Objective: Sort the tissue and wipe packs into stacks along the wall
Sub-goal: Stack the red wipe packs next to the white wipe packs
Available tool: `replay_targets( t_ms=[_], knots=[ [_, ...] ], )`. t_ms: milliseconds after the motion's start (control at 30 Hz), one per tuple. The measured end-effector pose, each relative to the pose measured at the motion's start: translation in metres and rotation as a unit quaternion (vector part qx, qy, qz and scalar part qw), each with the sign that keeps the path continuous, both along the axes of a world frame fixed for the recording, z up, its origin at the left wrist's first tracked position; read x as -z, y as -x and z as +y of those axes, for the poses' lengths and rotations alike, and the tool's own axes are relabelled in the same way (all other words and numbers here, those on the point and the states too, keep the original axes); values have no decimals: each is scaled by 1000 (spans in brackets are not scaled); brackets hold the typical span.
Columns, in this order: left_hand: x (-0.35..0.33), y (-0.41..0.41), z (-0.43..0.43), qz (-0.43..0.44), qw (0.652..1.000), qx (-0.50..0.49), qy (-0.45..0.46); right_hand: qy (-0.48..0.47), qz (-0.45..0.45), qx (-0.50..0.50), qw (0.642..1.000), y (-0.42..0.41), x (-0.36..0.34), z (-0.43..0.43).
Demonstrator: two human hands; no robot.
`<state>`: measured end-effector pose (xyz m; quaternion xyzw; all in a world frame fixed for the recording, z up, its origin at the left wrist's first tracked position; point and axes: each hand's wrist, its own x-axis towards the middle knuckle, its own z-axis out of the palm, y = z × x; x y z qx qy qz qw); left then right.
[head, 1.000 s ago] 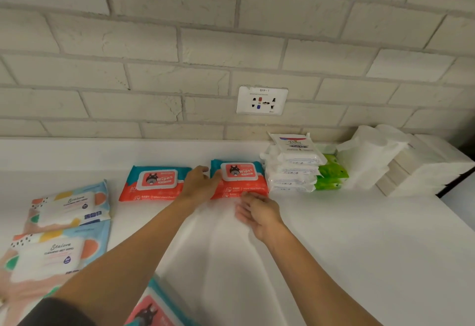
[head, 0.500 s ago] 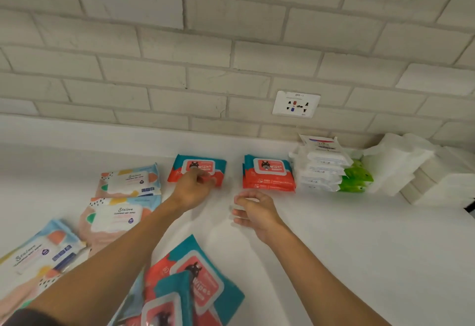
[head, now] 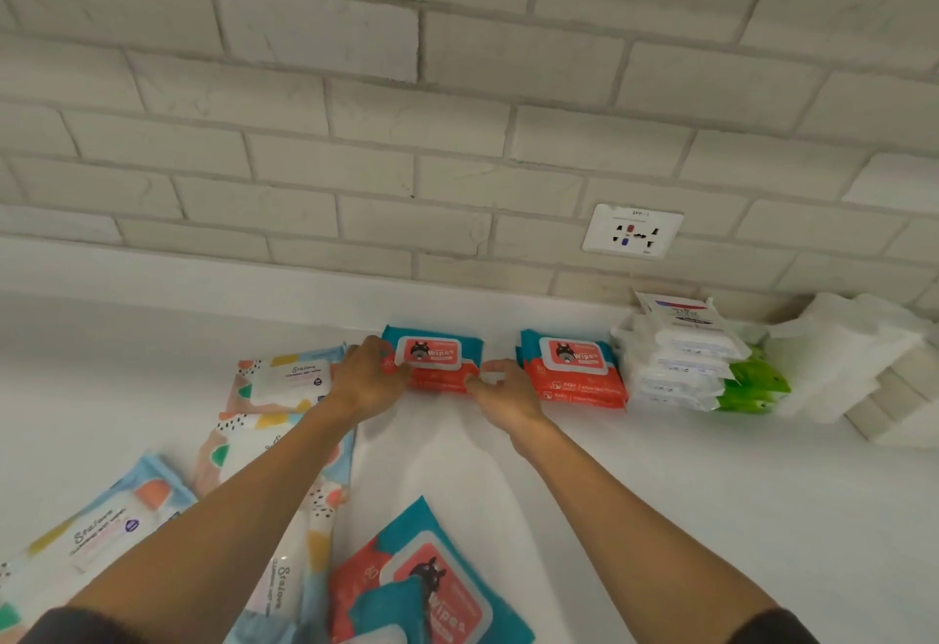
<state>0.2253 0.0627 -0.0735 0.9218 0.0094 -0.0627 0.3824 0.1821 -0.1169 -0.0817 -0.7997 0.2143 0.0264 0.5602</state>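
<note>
A red-and-teal wipes pack lies by the wall. My left hand grips its left end and my right hand pinches its right end. Just to the right stands a stack of two red-and-teal wipes packs. Beyond that stack stand a stack of white packs, green packs behind it, and white tissue packs at the far right. More red-and-teal packs lie near me.
Pastel patterned wipes packs lie loose on the left of the white counter. Another pastel pack sits at the lower left. A wall socket is set in the white brick wall above the stacks.
My left hand has moved from the right-hand red pack to the left-hand one. My right hand has come up from the counter to that pack's right end. The view has shifted left.
</note>
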Motion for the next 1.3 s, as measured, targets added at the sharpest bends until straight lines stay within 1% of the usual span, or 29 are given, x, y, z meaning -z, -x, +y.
replay_targets(
  t_ms=[133,333,433,533,633,833,1000,1067,1133,1233,1300],
  knots=[
    [9,-15,0,27,1000,7,-1,-2,25,-9,1000,-23,4,1],
    [15,-24,-8,29,997,45,-55,-70,57,28,996,-48,12,10],
    [24,-30,-7,38,997,41,-50,-118,63,68,989,-55,19,12],
    [35,-35,-6,29,998,35,-42,-167,59,85,981,-60,22,15],
    [35,-32,-9,16,999,29,-29,-176,64,90,978,-60,21,22],
    [32,-24,-21,22,999,17,22,-145,32,120,982,-53,26,19],
    [30,-24,-26,41,990,-50,124,-217,3,121,969,-47,18,8],
    [25,-25,-31,48,983,-80,160,-235,-8,103,967,-41,9,2],
    [19,-26,-37,76,973,-97,195,-242,-16,91,966,-33,-2,-6],
    [11,-27,-49,130,948,-93,274,-242,-26,86,966,-22,-15,-23],
    [6,-26,-59,147,936,-74,310,-240,-37,92,966,-17,-20,-35]
  ],
)
